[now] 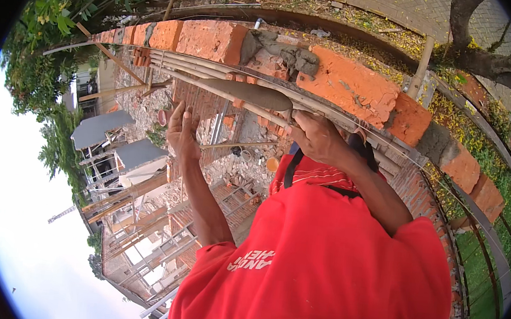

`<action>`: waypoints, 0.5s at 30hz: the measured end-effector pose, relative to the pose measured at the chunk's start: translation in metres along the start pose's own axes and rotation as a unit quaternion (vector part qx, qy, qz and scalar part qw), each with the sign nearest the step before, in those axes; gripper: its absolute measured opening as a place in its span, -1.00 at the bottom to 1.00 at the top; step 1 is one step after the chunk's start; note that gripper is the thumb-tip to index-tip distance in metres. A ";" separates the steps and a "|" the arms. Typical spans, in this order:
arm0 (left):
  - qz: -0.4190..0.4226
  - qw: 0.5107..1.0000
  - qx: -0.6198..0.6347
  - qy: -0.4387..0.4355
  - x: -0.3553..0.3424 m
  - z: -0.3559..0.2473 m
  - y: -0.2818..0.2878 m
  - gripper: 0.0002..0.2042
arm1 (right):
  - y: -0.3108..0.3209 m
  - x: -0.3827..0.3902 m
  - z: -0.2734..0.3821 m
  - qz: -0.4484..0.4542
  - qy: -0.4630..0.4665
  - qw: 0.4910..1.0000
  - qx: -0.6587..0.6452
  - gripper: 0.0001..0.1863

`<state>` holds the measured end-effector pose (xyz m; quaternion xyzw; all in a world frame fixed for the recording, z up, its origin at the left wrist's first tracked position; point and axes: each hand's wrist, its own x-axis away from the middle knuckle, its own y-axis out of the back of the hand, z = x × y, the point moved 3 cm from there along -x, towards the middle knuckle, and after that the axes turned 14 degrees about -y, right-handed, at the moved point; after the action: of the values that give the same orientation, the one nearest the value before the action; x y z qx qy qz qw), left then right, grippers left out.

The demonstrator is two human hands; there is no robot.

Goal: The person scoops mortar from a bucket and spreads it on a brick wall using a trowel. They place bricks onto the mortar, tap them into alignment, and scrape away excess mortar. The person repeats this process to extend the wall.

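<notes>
My right hand [318, 136] is closed around the handle of a trowel [246, 93]. Its long blade, grey with mortar, points left and lies just on my side of the brick wall's top course. My left hand [183, 134] is raised to the left of the blade, fingers stretched out and nothing in it. Beyond the trowel, wet mortar [300, 60] sits in a lump in the gap between two orange bricks, one on the left [211, 41] and a larger one on the right [350, 87]. A thin string runs along the course.
Bamboo poles [185, 63] run alongside the wall below its top. Far beneath lie rubble [236, 173], an orange bucket [273, 164] and wooden framing [141, 210]. A tree trunk [494, 68] and an upright post [421, 68] stand beyond the wall. Leafy branches [55, 20] hang at the left.
</notes>
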<state>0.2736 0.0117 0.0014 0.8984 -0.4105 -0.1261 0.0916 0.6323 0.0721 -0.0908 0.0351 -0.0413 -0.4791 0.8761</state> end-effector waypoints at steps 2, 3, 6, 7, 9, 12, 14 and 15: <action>0.005 0.996 -0.002 0.086 0.034 0.046 0.025 -0.52 | -0.003 -0.009 -0.029 -0.002 -0.100 0.995 0.030 -0.69; 0.026 0.993 -0.001 0.117 0.051 0.068 0.038 -0.51 | -0.005 -0.011 -0.044 -0.023 -0.100 0.994 0.033 -0.67; 0.024 0.964 -0.079 0.251 0.113 0.134 0.085 -0.54 | 0.005 0.005 -0.113 -0.110 -0.201 0.963 0.142 -0.64; 0.028 0.942 -0.105 0.319 0.143 0.148 0.105 -0.51 | 0.010 0.021 -0.134 -0.112 -0.240 0.950 0.165 -0.64; -0.005 0.904 -0.106 0.414 0.207 0.167 0.137 -0.59 | 0.024 0.057 -0.166 -0.097 -0.354 0.904 0.221 -0.64; 0.027 0.796 -0.267 0.542 0.301 0.170 0.177 -0.56 | 0.043 0.093 -0.164 -0.071 -0.367 0.901 0.219 -0.60; 0.030 0.782 -0.241 0.574 0.344 0.165 0.189 -0.56 | 0.055 0.107 -0.143 -0.050 -0.315 0.930 0.184 -0.60; 0.044 0.776 -0.244 0.580 0.359 0.160 0.194 -0.56 | 0.059 0.113 -0.129 -0.054 -0.265 0.948 0.169 -0.60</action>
<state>0.3130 -0.3964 -0.1533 0.7297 -0.2737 0.3274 0.5343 0.7563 0.0111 -0.2090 0.0562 -0.3503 -0.5041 0.7874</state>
